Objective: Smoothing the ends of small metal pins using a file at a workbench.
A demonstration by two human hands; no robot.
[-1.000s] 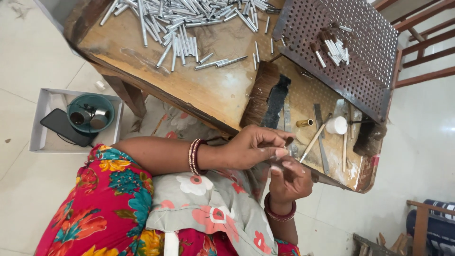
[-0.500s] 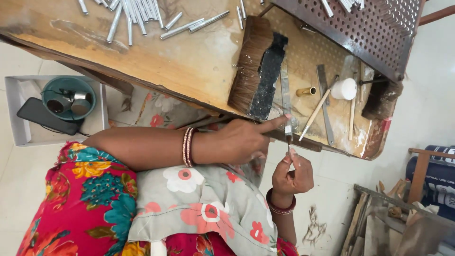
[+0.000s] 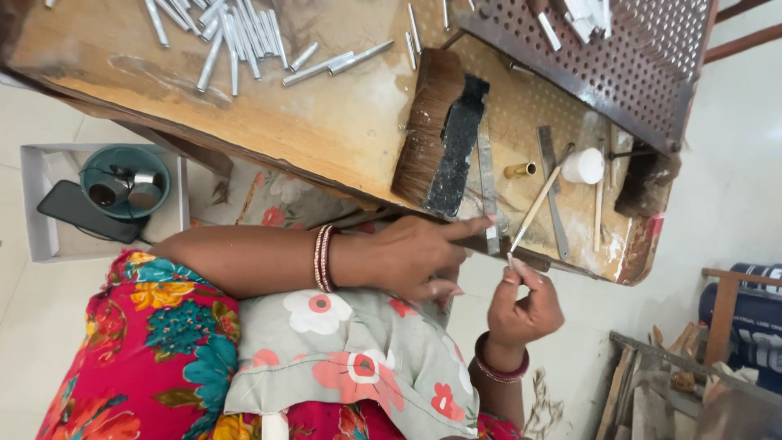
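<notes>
A thin stick (image 3: 533, 213) lies slanted near the desk's (image 3: 326, 130) near edge, its lower tip just over that edge. The right hand (image 3: 525, 310), below the edge, pinches that tip between thumb and fingertips, the grip closed on it. This looks like a hold for drawing the stick off the desk, or steadying it, without lifting the arm. The stick's upper end points toward a small white pot (image 3: 584, 165) close to the desk's right end.

The left hand (image 3: 423, 257) comes in from the left, bangles on the wrist. Its index finger stretches out and presses on the near end of a flat metal strip (image 3: 486, 187) at the near edge, seemingly to keep it from sliding. The other fingers curl under; that grip holds nothing that I can see.

Beside the strip sits a broad brush (image 3: 440, 134) with a dark back and brown bristles. Just right of the strip is a short brass tube (image 3: 519, 170), then a second strip (image 3: 551, 183). Everything small is gathered at this end, within easy reach of both hands.

A perforated metal plate (image 3: 619, 57) leans at the far right corner, with a few short rods in its holes. Loose metal rods (image 3: 236, 41) are heaped along the far edge to the left, apart from the working end.

A floral cushion (image 3: 342, 358) lies on the lap, under the forearms. On the floor to the left, a tray (image 3: 37, 204) holds a teal bowl (image 3: 124, 181) and a phone (image 3: 85, 212).
</notes>
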